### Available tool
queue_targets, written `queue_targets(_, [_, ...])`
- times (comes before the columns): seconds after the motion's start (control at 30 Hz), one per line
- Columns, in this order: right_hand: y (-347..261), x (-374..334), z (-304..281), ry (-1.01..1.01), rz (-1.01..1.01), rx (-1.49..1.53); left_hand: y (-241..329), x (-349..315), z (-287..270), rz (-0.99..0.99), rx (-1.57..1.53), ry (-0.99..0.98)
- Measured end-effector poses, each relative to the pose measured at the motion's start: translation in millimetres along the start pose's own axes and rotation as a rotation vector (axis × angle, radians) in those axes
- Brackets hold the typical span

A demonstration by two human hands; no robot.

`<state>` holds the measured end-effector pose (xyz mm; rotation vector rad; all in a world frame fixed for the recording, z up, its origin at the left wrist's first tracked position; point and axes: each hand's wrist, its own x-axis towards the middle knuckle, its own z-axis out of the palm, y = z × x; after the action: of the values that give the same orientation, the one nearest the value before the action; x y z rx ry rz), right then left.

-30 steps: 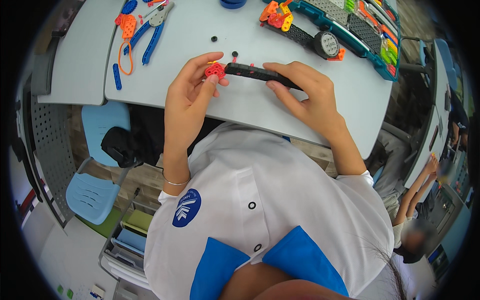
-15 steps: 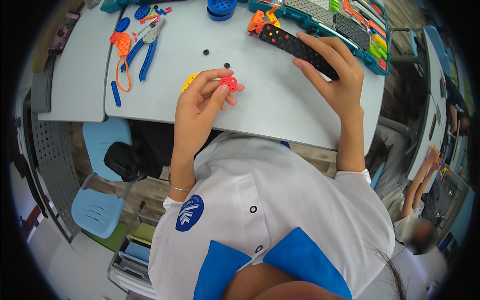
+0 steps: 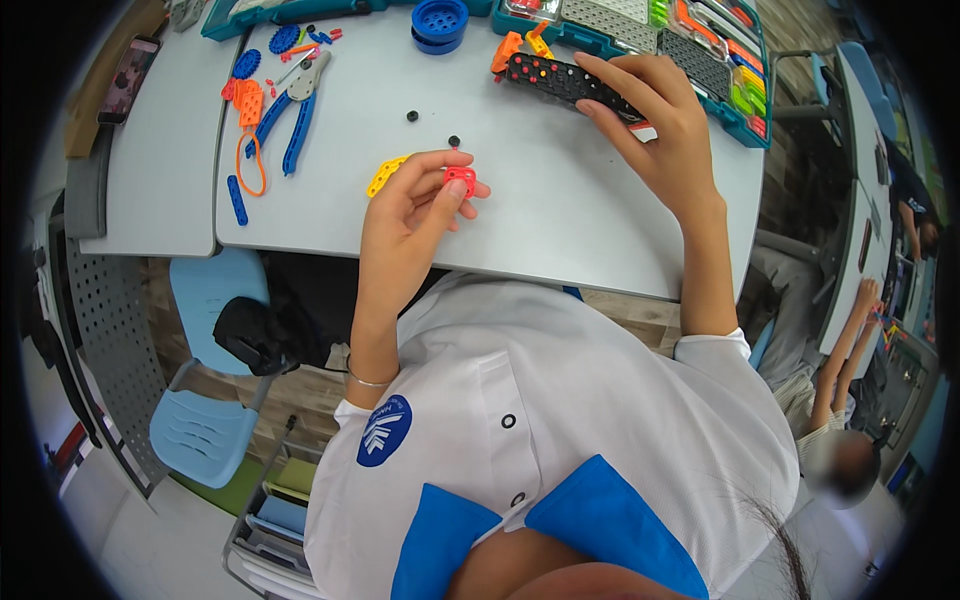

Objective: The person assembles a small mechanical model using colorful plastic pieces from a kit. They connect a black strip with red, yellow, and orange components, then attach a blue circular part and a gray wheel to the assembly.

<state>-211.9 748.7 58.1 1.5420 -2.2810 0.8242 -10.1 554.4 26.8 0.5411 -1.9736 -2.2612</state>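
Note:
Between the thumb and fingers of my left hand [image 3: 412, 205] is a small red perforated building piece [image 3: 459, 181], held just above the table. A yellow perforated piece [image 3: 384, 177] lies beside that hand, partly covered by it. My right hand [image 3: 660, 135] grips the near end of a long black perforated beam assembly [image 3: 560, 80], dotted with red and yellow pegs. Orange and yellow parts [image 3: 507, 50] are attached at or resting by its far end; I cannot tell which. Two small black round pieces [image 3: 412, 116] lie on the table near my left hand.
Blue-handled pliers [image 3: 291, 120], blue gears [image 3: 285, 39], an orange loop [image 3: 251, 165] and a blue beam [image 3: 237, 200] lie at the left. Blue wheels [image 3: 440, 22] stand at the back. A teal parts case [image 3: 748, 130] borders the right. A phone [image 3: 130, 80] rests at far left.
My right hand has tilted the black beam assembly and shifted it slightly left and away from me. My left hand still holds the red piece, with little movement.

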Motion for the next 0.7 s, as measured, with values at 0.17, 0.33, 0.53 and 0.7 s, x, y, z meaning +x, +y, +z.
queue_targets(0.17, [-21.2,-1.6,6.3,0.080,0.009,0.071,-0.7,3.3,-0.1,-0.010,-0.087,-0.028])
queue_targets(0.33, [-62.7,-16.1,25.4,0.020,0.383,0.600,1.2,6.7,10.9,0.001,-0.268,-0.088])
queue_targets(0.53, [-75.8,-25.9,37.9,-0.120,0.499,0.851,-1.1,6.8,24.4,0.046,-0.288,-0.017])
queue_targets(0.7, [-69.4,-27.1,38.5,-0.155,0.451,0.865,-4.4,8.2,22.1,0.065,-0.251,0.048])
